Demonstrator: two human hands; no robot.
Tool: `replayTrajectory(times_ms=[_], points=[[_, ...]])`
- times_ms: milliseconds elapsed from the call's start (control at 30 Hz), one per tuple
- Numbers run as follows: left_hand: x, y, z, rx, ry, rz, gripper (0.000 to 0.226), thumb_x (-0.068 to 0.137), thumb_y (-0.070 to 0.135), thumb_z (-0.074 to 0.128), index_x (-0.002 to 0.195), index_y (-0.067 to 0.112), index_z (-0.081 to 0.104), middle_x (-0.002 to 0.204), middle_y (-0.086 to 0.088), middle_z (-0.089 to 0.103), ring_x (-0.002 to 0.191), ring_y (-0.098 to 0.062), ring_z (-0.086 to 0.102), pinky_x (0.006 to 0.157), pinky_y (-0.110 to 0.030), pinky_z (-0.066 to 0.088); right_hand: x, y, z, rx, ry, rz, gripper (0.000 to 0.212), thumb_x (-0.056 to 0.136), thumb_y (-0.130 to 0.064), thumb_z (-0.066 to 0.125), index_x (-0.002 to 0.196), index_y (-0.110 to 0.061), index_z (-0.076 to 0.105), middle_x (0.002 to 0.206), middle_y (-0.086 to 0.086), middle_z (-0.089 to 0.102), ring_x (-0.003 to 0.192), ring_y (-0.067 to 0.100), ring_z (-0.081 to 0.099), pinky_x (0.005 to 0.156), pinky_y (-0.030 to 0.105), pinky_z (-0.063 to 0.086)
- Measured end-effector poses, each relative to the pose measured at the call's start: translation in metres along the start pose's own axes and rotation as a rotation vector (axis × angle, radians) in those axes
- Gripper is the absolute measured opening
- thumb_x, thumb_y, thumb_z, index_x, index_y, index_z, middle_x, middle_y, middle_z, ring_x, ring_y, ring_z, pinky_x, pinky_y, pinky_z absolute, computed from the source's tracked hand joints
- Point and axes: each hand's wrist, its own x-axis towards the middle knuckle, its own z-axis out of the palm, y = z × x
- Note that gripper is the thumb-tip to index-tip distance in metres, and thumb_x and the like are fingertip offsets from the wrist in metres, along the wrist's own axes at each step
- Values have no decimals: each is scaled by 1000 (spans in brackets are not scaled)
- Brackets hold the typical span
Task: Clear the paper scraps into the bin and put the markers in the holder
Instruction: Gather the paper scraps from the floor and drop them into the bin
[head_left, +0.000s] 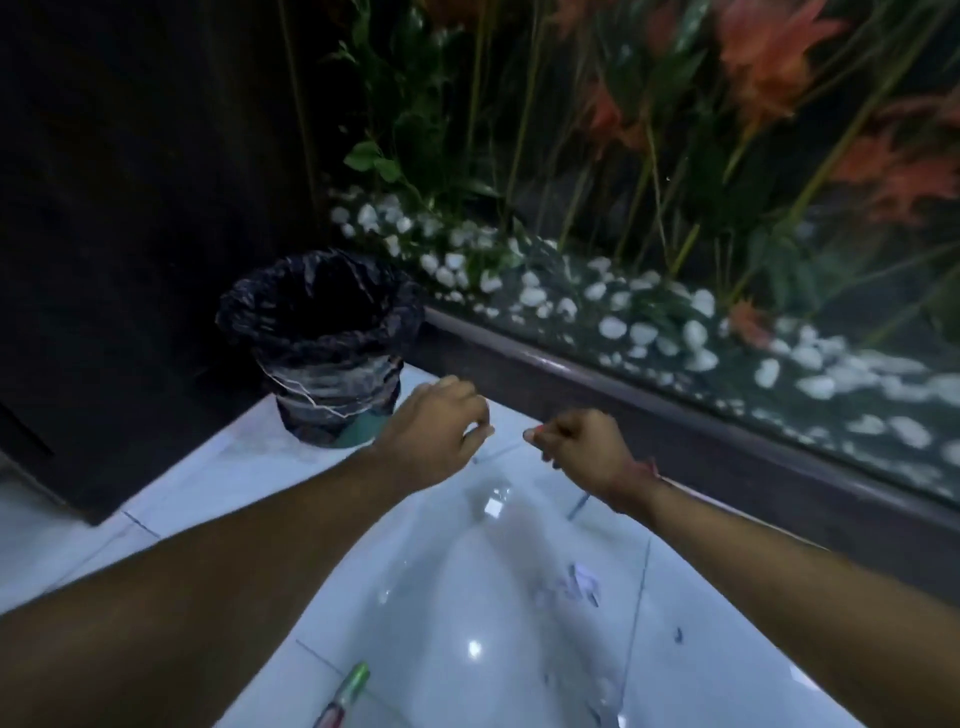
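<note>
My left hand (436, 423) hovers just right of the bin (322, 332), a small bucket lined with a black bag. Its fingers are pinched on what looks like a tiny pale paper scrap, though this is blurred. My right hand (582, 444) is curled into a fist beside it, pinching a small reddish bit at its fingertips. Both hands are above the white tiled floor (260, 467). More paper scraps (579, 584) lie on the tiles below my right forearm. A green and red marker (347, 693) lies at the bottom edge. No holder is in view.
A dark raised kerb (597, 384) runs diagonally behind my hands, edging a planter of white pebbles (613, 327) and plants. A dark wall or cabinet (130, 260) stands left of the bin. Small dark specks (678, 635) dot the tiles.
</note>
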Motion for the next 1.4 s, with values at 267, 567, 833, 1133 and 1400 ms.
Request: replayTrajectory(times_ms=[267, 567, 833, 1133, 1400], points=[[-66, 34, 83, -40, -475, -289, 41, 91, 38, 52, 129, 23, 52, 132, -1, 52, 126, -20, 42, 104, -34, 38, -60, 91, 27, -322, -248, 1, 41, 89, -41, 60, 124, -19, 60, 125, 1, 60, 116, 18, 55, 97, 24, 40], [-126, 46, 113, 75, -575, -163, 57, 88, 40, 34, 137, 14, 45, 149, -11, 38, 135, -27, 37, 105, -38, 37, -121, 131, 61, -560, -384, -472, 48, 90, -48, 47, 126, -18, 59, 139, 19, 51, 127, 35, 48, 100, 48, 45], [-147, 79, 126, 54, -420, 28, 42, 81, 32, 42, 112, 11, 62, 122, -13, 63, 106, -29, 63, 85, -35, 54, -188, 160, 27, -316, -315, -606, 37, 94, -30, 48, 123, -9, 58, 131, 19, 55, 122, 30, 51, 103, 37, 42], [-129, 118, 139, -7, -413, 85, 37, 87, 33, 40, 109, 12, 62, 118, -13, 64, 106, -31, 61, 83, -37, 54, -158, 201, 2, -439, -174, -80, 85, 88, -64, 18, 144, -2, 37, 151, 20, 36, 141, 34, 32, 117, 34, 18], [-151, 119, 137, 56, -428, 75, 44, 89, 39, 39, 119, 14, 59, 131, -13, 58, 119, -30, 56, 92, -42, 50, -198, 189, 33, -220, -234, -187, 72, 98, -53, 26, 143, 3, 36, 150, 21, 35, 141, 28, 29, 117, 16, 9]])
